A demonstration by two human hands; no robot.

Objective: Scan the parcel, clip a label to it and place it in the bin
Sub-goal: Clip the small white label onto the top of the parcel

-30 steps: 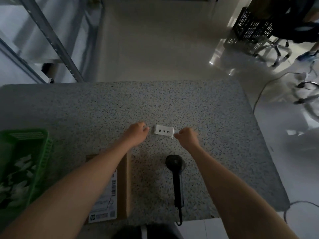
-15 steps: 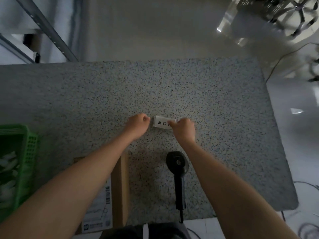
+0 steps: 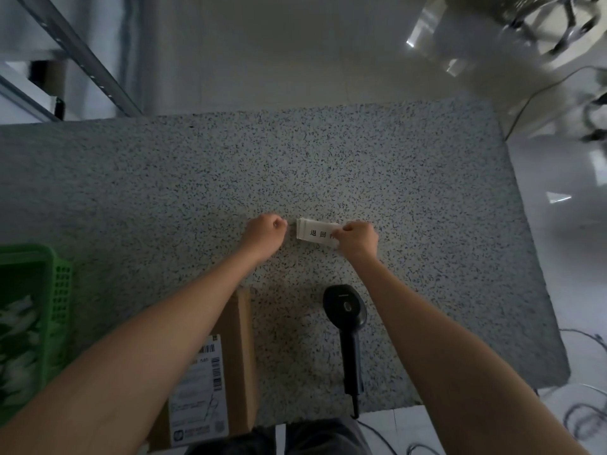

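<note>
- We are judging the scan likely done: the scanner [image 3: 346,310] is lying idle at 6 o'clock.
- We are pinching the label [image 3: 314,231] with our right hand [image 3: 358,239]; our left hand [image 3: 264,233] is curled closed, touching nothing visible.
- The parcel [image 3: 230,362] is waiting unclipped at 7 o'clock.
- The green bin [image 3: 57,290], at 9 o'clock, is holding pale items.
</note>
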